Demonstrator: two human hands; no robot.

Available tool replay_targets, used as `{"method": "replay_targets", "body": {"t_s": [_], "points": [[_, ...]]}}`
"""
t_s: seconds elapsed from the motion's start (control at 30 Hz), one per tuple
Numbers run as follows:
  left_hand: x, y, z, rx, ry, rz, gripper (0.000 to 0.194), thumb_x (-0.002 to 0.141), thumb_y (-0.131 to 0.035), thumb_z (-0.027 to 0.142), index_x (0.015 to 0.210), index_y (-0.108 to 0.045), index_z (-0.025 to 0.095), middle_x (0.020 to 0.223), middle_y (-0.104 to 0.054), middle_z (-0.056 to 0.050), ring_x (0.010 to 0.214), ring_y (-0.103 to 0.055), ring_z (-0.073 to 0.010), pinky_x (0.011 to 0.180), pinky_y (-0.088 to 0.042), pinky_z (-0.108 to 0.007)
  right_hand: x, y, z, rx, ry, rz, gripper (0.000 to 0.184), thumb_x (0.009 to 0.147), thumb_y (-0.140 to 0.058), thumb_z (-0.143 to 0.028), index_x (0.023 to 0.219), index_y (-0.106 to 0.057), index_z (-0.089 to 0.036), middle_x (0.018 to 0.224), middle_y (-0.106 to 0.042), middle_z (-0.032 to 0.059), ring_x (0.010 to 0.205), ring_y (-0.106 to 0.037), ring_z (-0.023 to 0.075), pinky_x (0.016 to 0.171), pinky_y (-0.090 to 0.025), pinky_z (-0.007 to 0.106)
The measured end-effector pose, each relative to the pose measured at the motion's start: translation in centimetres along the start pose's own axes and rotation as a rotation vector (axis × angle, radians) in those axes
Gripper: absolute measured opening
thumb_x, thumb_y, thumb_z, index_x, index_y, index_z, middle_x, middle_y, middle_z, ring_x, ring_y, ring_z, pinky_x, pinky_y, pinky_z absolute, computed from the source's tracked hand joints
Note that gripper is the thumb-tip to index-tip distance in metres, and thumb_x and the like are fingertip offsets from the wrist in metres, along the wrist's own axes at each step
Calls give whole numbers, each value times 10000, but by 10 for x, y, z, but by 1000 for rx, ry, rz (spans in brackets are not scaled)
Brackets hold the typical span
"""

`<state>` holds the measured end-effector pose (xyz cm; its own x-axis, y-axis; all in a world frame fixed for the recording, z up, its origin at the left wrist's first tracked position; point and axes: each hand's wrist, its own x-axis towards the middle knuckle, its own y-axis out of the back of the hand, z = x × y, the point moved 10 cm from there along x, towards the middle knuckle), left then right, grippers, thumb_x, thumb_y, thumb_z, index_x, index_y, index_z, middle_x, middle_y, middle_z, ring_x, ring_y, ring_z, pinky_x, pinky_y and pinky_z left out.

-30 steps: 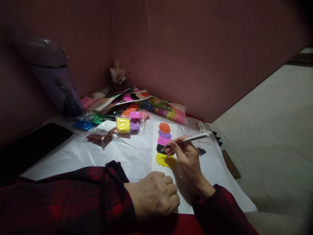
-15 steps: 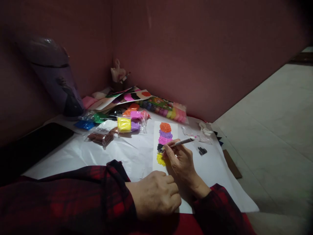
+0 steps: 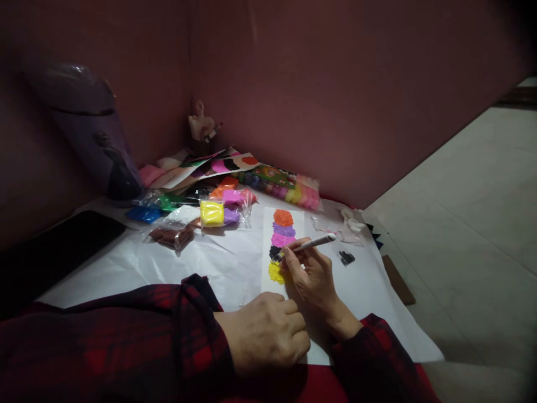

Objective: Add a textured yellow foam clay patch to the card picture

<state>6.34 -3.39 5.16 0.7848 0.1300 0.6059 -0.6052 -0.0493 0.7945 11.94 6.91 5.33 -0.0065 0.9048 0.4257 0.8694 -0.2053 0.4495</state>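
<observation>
A slim white pen-like tool (image 3: 316,242) with a ribbed barrel sits pinched in my right hand (image 3: 310,274). Its tip points down-left at the black patch of a row of textured clay patches on a white paper strip (image 3: 267,235). From the top, the patches are orange (image 3: 283,217), purple (image 3: 284,230), pink (image 3: 282,239), black (image 3: 275,253) and yellow (image 3: 276,272). My right fingers partly cover the black and yellow ones. Curled into a loose fist, my left hand (image 3: 268,333) rests at the strip's lower end, with nothing visible in it.
Bags of coloured clay (image 3: 212,214) lie at the left back, before painted sheets (image 3: 235,164) and a multicolour clay pack (image 3: 279,183). A black slab-like object (image 3: 62,252) and a purple container (image 3: 96,134) are at left. A black scrap (image 3: 347,257) lies right of my hand.
The pen-like tool's tip has shifted slightly over the black patch and its barrel tilts a little differently. My left hand stays in place.
</observation>
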Motion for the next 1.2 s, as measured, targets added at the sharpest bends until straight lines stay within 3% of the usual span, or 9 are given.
{"method": "replay_targets", "body": {"t_s": [0.3,0.6,0.87,1.2], "points": [[-1,-1,1,-1,-4,-1,180,827,-506,91,661,-536,153,640,-544,-11,565,-464,-159,448,-328,-319,0,-3,2,-5,16,7,61,911,-540,-236,859,-549,-205,648,-617,-14,563,-627,135,555,-519,245],[-1,1,1,-5,-11,33,179,819,-512,88,655,-540,152,631,-547,-9,555,-459,-160,448,-332,-316,0,-1,-6,-170,162,-27,52,903,-515,-200,861,-541,-185,664,-585,-4,539,-568,126,530,-472,250],[1,3,0,-6,-2,33,202,825,-510,92,634,-541,151,605,-530,-6,534,-456,-156,431,-334,-315,-1,4,1,7,33,10,67,906,-537,-220,852,-543,-180,628,-568,-17,526,-592,124,506,-483,236],[0,4,0,-13,-5,56,193,821,-512,84,642,-542,150,617,-542,-5,545,-459,-158,433,-333,-315,-1,-3,-3,-25,70,-13,68,903,-538,-201,844,-556,-172,626,-575,-20,513,-579,112,508,-483,232]]}}
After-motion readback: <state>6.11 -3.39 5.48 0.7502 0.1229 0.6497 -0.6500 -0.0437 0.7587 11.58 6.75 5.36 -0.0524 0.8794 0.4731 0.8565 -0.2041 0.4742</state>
